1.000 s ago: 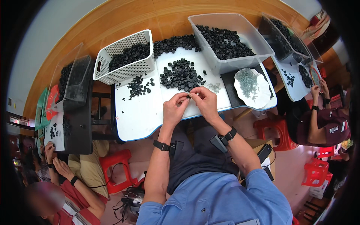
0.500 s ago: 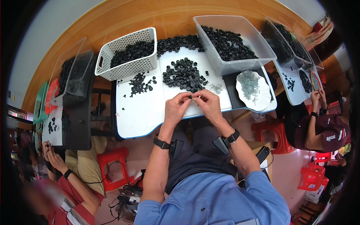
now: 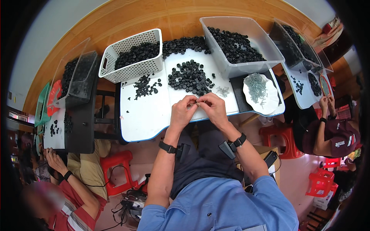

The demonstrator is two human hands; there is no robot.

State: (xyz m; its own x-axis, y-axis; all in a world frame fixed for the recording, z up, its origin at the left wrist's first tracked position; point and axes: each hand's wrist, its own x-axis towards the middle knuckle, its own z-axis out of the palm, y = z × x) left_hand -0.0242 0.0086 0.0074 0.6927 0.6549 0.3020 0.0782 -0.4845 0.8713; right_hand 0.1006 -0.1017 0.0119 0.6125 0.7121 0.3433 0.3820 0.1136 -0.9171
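Observation:
My left hand and my right hand meet fingertip to fingertip above the table's front edge. Both are closed in a pinch. A small black plastic part sits between the left fingertips, mostly covered by them; what the right fingers grip is too small and hidden to make out. Just beyond the hands lies a pile of round black caps on the white tabletop. Small clear pieces are scattered right of that pile. Smaller black parts lie to its left.
A white perforated basket and a clear plastic bin, both holding black parts, stand at the back. A white scalloped plate of clear pieces rests on the right. Other people sit at neighbouring tables on both sides, with red stools nearby.
My fingertips have drawn closer and slightly lower, now covering most of the small black part that showed between them. The piles look the same.

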